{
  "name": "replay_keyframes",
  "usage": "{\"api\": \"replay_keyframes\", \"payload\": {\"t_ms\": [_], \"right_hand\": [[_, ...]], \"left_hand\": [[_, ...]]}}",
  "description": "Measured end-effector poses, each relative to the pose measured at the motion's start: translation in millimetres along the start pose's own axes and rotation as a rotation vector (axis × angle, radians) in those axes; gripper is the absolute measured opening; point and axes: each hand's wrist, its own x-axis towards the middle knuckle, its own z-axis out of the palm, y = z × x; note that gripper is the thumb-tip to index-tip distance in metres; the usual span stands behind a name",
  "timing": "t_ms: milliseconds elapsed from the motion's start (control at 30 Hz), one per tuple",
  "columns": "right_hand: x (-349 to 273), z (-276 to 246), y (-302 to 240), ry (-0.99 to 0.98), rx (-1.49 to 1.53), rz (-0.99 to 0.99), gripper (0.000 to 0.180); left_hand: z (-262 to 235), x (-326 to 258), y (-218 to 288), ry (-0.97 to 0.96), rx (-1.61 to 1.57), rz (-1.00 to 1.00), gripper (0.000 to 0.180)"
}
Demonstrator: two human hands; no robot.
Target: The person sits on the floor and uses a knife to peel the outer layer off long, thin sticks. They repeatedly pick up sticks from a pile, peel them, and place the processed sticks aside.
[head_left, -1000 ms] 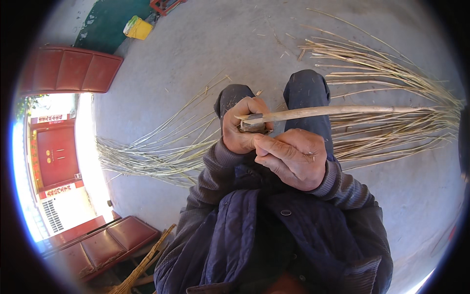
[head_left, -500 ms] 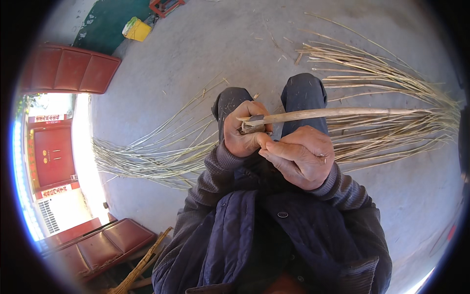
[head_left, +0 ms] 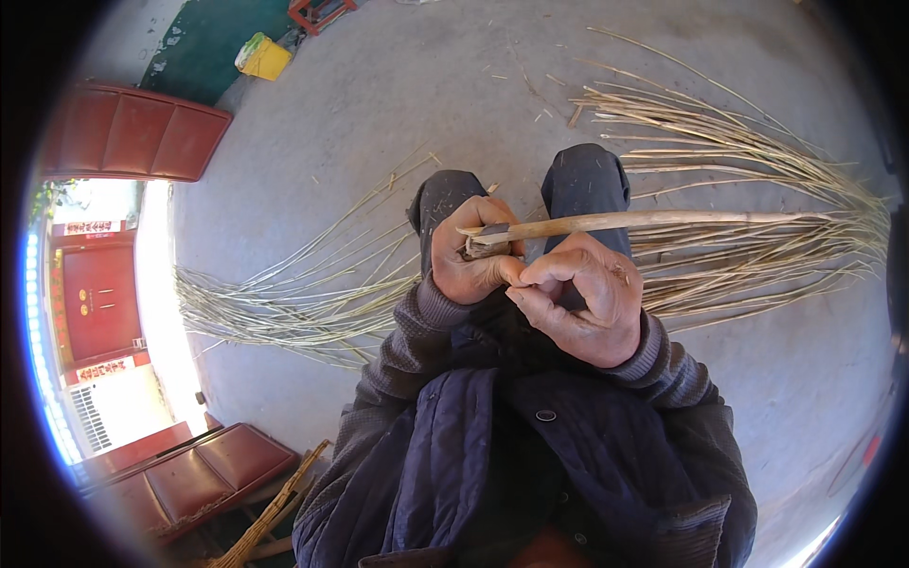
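Observation:
My left hand [head_left: 461,256] is closed around a short, pale, wood-like piece [head_left: 483,250] and the split end of a long dry stalk [head_left: 568,225]. A dark strip shows where the two meet; I cannot tell what it is. From there the stalk runs right, above my right hand [head_left: 595,301]. That hand is closed in a pinch, thumb and forefinger forming a loop, its tips against my left thumb. Whatever is between those tips is too small to make out. Both hands are held in front of my knees [head_left: 589,175].
Long stalks [head_left: 748,256] lie fanned on the concrete floor to the right, and thinner ones [head_left: 284,303] to the left. Red padded seats [head_left: 142,133] stand at the left, with a straw broom [head_left: 275,516] at lower left. A yellow bucket [head_left: 265,59] stands far off.
My right thumb and forefinger have bowed apart into a rounder loop, their tips still together. The left hand and the stalk have hardly moved.

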Motion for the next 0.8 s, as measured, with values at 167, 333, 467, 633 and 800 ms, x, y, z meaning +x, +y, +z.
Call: {"api": "replay_keyframes", "payload": {"t_ms": [167, 333, 467, 633, 800], "right_hand": [[-5, -1, 3, 0.028, 0.016, 0.014, 0.028], [-5, 2, 5, 0.081, -0.002, -0.017, 0.025], [-4, 2, 3, 0.073, 0.000, 0.002, 0.023], [-5, -1, 4, 0.059, -0.022, -0.005, 0.023], [-8, -4, 11, 0.058, -0.089, -0.118, 0.028]], "left_hand": [[1, -1, -3, 0.012, 0.019, -0.009, 0.054], [-1, -1, -3, 0.026, 0.075, -0.018, 0.052], [2, -2, -1, 0.063, 0.064, -0.063, 0.051], [0, -3, -3, 0.044, 0.059, -0.028, 0.049], [1, 0, -2, 0.044, 0.101, -0.013, 0.052]]}}
